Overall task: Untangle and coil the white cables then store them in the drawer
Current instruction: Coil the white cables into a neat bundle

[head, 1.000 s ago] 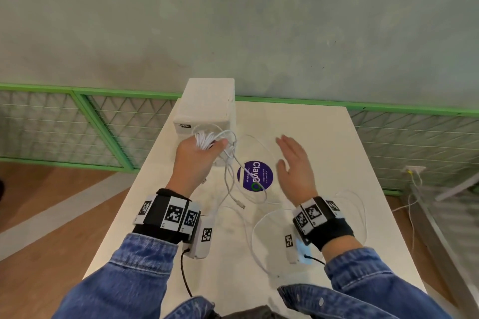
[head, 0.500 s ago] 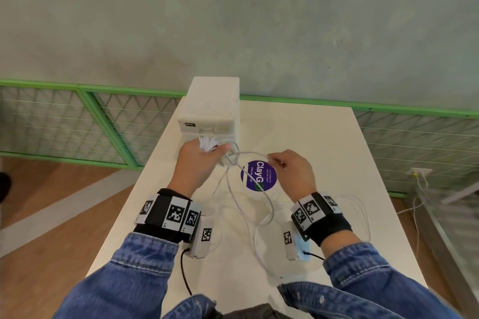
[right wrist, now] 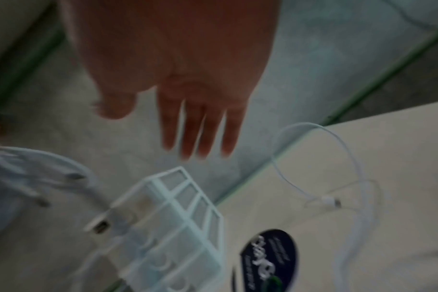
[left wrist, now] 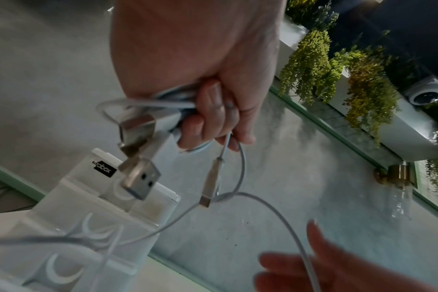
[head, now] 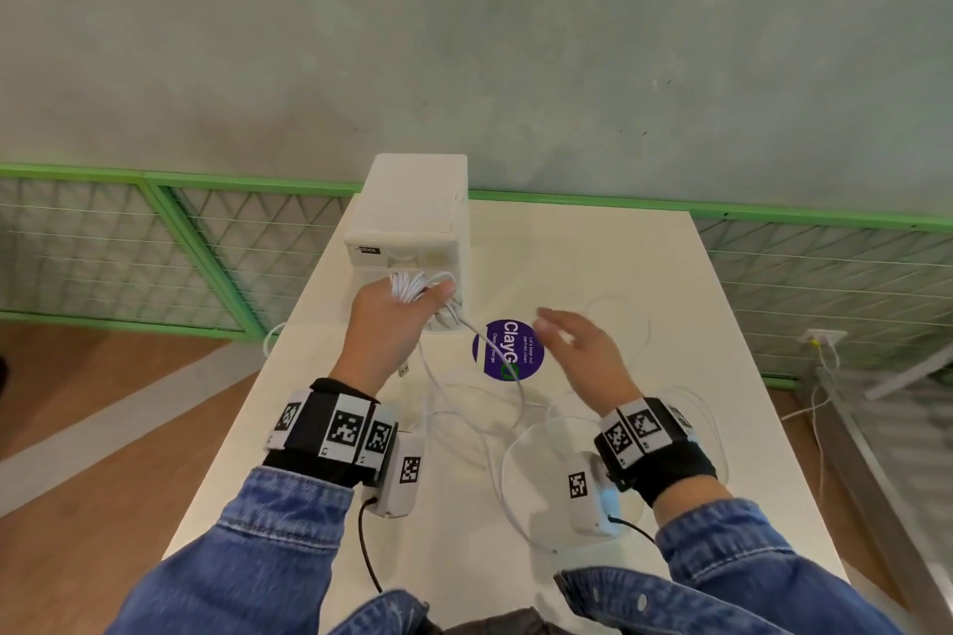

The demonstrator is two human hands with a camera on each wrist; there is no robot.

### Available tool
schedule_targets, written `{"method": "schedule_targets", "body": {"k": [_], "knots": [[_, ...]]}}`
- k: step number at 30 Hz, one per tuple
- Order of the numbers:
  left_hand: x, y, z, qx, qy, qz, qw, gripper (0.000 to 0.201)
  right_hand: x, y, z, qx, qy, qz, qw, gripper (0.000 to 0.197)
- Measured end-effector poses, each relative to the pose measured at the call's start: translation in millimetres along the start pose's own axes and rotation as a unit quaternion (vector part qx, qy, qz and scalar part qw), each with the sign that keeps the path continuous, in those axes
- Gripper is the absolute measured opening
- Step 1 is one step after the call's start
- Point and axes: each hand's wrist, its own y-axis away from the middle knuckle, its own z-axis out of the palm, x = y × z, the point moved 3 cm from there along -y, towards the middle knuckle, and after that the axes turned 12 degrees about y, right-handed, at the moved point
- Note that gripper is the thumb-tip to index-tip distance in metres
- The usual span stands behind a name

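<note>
nearest the person, loose loops of white cable [head: 508,485] lie slack on the white table [head: 670,284], running under and beside both wrists; a little further on, one strand [left wrist: 283,221] climbs from that tangle toward the left hand [head: 384,325], which has its fingers curled round a gathered coil of white cable [head: 410,285], with a usb plug [left wrist: 140,179] and a slimmer connector [left wrist: 210,183] dangling below the fist; the right hand [head: 580,353] hangs in the air just to the right of it, fingers [right wrist: 200,128] straight and slightly spread, holding nothing; it seems to sit above the strand rather than on it, though the blur makes that hard to swear to; under and between the hands a round purple sticker [head: 508,351] is stuck to the tabletop; beyond the left hand stands the small white drawer unit [head: 412,217], the coil held right in front of its face; another thin white cable [right wrist: 348,177] lies further right on the table.
</note>
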Motion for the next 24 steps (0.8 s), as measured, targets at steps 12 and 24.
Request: {"method": "schedule_targets", "body": {"k": [12,24], "knots": [[-10.5,2.7,-8.7,-0.013,-0.022,-0.024,0.999,0.04,-18.6,1.8,-18.4,0.083,-0.095,-0.027,0.992,0.022],[-12.0,3.8,-18.1,-0.119,-0.187,-0.037,0.974,0.019,9.6,8.7,-57.5,0.284,0.118,-0.033,0.951,0.008]]}}
